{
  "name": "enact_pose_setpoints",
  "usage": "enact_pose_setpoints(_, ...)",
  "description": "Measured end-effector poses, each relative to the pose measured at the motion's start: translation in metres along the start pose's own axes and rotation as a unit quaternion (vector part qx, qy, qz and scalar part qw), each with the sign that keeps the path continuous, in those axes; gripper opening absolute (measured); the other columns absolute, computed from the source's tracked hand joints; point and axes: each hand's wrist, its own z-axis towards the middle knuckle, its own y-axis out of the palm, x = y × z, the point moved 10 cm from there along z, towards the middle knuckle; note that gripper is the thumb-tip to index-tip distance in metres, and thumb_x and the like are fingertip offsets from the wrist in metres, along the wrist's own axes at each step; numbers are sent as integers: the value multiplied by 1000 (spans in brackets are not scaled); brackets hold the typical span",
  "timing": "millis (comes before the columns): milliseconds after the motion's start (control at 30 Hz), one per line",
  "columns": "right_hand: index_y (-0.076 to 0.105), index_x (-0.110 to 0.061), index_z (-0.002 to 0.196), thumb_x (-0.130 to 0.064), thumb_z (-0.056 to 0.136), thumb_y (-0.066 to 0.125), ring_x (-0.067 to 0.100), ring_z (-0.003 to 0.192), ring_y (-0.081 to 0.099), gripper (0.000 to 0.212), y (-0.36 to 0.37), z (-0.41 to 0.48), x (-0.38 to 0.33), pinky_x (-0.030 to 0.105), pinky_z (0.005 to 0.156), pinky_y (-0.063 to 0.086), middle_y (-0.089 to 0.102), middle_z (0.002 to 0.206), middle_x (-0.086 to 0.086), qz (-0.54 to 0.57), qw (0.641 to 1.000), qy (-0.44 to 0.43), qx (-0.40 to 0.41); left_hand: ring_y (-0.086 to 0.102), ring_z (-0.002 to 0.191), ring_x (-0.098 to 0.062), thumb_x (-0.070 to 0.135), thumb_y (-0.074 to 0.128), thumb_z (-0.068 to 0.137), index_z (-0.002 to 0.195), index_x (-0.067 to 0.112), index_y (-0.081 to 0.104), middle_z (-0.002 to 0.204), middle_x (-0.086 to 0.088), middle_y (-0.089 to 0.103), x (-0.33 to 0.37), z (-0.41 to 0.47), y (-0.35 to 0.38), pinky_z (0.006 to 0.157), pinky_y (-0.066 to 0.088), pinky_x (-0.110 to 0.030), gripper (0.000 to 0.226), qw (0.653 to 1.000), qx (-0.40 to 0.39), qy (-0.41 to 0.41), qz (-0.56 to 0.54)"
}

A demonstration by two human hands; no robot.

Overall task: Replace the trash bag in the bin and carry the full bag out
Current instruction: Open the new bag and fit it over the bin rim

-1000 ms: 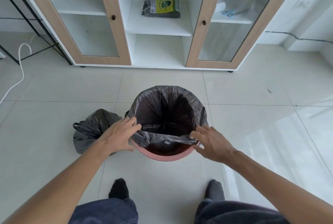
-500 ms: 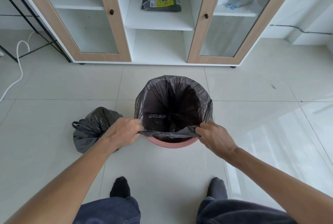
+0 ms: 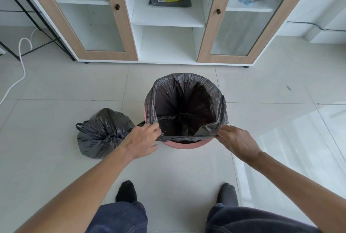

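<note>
Liner (image 3: 187,105) film is thin, limp and slippery; I pinch its near hem with left hand (image 3: 143,139) and right hand (image 3: 236,142), stretched over the bin (image 3: 187,144) rim. Full bag (image 3: 102,132) sits tied on the floor beside; I'd lift it by the knot.

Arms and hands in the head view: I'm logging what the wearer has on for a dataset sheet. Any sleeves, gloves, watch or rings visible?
Both forearms are bare up to the frame edge, with no sleeves in sight. The left hand and right hand wear no gloves, and no watch, bracelet or ring shows on the visible sides. Lower down, the person wears dark blue trousers and black socks.
</note>
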Motion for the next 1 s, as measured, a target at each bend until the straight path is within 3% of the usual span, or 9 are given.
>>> enact_pose_setpoints(67,69,-15,84,-24,88,68,25,64,64,9,3,-3,3,34,41,49,64,79,-1,-5,1000,6,-8,62,58,-15,40,85,61,76,16,67,82,3,58,1,1,2,37,27,-23,34,1000,-3,-24,0)
enact_pose_setpoints(200,72,-20,92,-23,86,68,24,67,65,7,-3,-4,2,32,45,51,68,87,-5,12,1000,22,-4,55,41,-14,23,85,61,63,19,61,66,7,50,7,10,0,38,20,-22,25,1000,-12,-13,-3)
enact_pose_setpoints(267,68,-25,100,-26,87,62,22,72,65,14,1,-3,-5,31,48,51,69,89,-8,-1,1000,16,-25,55,39,-16,8,81,58,72,18,60,62,6,51,15,11,-1,38,20,-23,27,1000,-14,16,11)
enact_pose_setpoints(433,64,-24,96,-30,89,60,25,76,65,10,10,0,-9,33,50,51,65,85,-5,-19,998,18,-58,48,33,-17,-18,67,48,96,17,51,70,2,49,28,9,12,34,22,-25,62,996,-28,59,55)
enact_pose_setpoints(500,67,-28,98,-32,88,61,22,79,66,12,11,0,-9,31,50,52,67,92,-6,-14,997,20,-68,46,32,-17,-21,66,44,91,16,50,74,-1,48,27,9,15,32,26,-24,62,997,-34,56,47)
enact_pose_setpoints(633,74,-35,97,-33,81,70,17,92,69,17,8,0,-12,29,49,52,69,97,-8,7,997,34,-72,43,29,-14,-21,74,41,70,16,59,72,0,50,21,8,7,36,19,-22,50,999,-32,26,25)
enact_pose_setpoints(733,77,-33,93,-32,82,69,21,113,66,13,6,4,-14,30,73,59,72,93,-7,-1,996,38,-78,44,31,-15,-17,77,46,65,15,61,73,0,51,18,5,6,36,22,-21,40,999,-28,27,-4)
enact_pose_setpoints(867,77,-31,99,-36,83,56,30,126,56,26,10,3,-14,37,113,35,72,97,-3,-21,995,26,-93,51,39,-15,-4,73,64,73,13,64,82,0,53,21,-7,14,34,40,-23,22,998,-41,43,-21)
enact_pose_setpoints(1000,76,-32,105,-37,83,53,36,130,51,32,11,1,-16,41,120,18,70,104,1,-39,992,13,-121,65,62,-14,-8,72,55,106,11,71,94,-3,62,24,-19,19,43,51,-24,54,996,-71,41,34)
